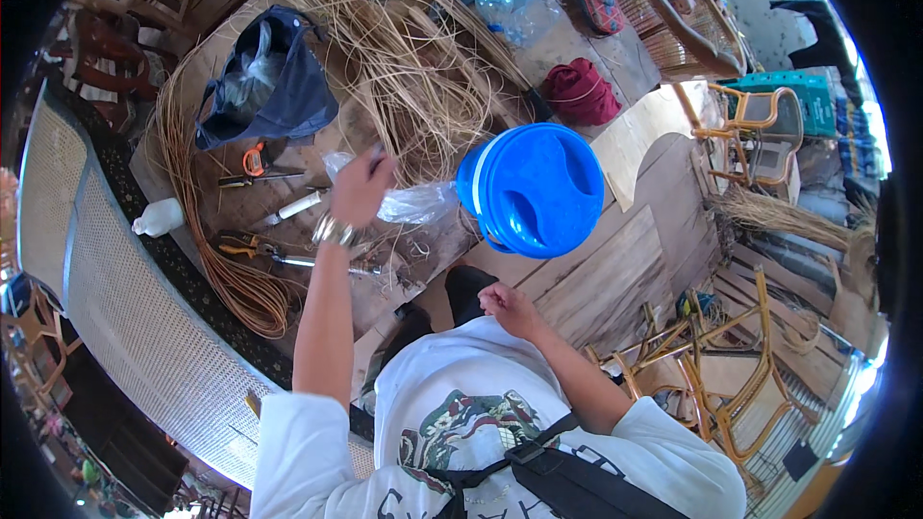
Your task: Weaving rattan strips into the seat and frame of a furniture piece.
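My left hand (361, 187), with a metal bracelet on the wrist, is raised over the wooden worktable (577, 279). Its fingers are closed on a thin dark object whose tip sticks up above the fingers. A crumpled clear plastic bag (418, 202) lies just right of this hand. Beyond the bag stands a round blue plastic jug (534, 190) with a white band. My right hand (505, 308) is curled close to my chest with nothing visible in it. A big heap of loose rattan strands (394, 58) spreads behind my left hand.
Pliers (245, 245), an orange-handled cutter (253, 160), a white bottle (159, 218), a dark blue bag (269, 82) and a red cloth bundle (582, 91) lie on the table. Another person's arms (673, 0) work on woven cane at top right. Rattan chair frames (711, 365) stand to the right.
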### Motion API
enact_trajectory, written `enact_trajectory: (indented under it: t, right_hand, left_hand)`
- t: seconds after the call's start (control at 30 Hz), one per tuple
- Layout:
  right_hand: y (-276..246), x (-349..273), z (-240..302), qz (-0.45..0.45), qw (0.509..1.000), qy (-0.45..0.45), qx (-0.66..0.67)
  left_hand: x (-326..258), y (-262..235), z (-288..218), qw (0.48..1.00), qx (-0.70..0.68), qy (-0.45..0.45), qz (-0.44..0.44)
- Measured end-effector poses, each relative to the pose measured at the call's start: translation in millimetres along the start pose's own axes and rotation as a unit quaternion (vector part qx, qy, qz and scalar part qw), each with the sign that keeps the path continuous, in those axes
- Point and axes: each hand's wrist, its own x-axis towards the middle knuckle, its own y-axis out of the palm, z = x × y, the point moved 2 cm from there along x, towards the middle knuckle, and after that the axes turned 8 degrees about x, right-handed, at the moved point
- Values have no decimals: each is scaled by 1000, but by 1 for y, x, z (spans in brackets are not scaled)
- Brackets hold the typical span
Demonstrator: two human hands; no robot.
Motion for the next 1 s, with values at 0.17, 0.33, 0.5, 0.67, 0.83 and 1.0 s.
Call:
enact_trajectory:
  t: [0.17, 0.33, 0.5, 0.67, 0.83, 1.0]
  right_hand:
    - [-2, 10, 19, 54, 997, 29, -43]
    - [0, 24, 18, 72, 991, 60, -98]
    - [-7, 33, 1, 58, 997, -24, -49]
    - [-5, 34, -1, 65, 998, 5, -20]
    - [-14, 35, 16, 71, 994, -52, -61]
    - [-26, 29, 21, 55, 996, -26, -63]
  left_hand:
    - [-75, -28, 76, 910, -350, -203, -95]
    - [-104, -33, 99, 910, -322, -241, -105]
    - [-87, -47, -15, 954, 13, -67, -291]
    - [-6, 2, -94, 993, -109, -19, -32]
    - [68, 51, -30, 948, -42, -164, -269]
    - [50, 34, 14, 909, 5, -219, -355]
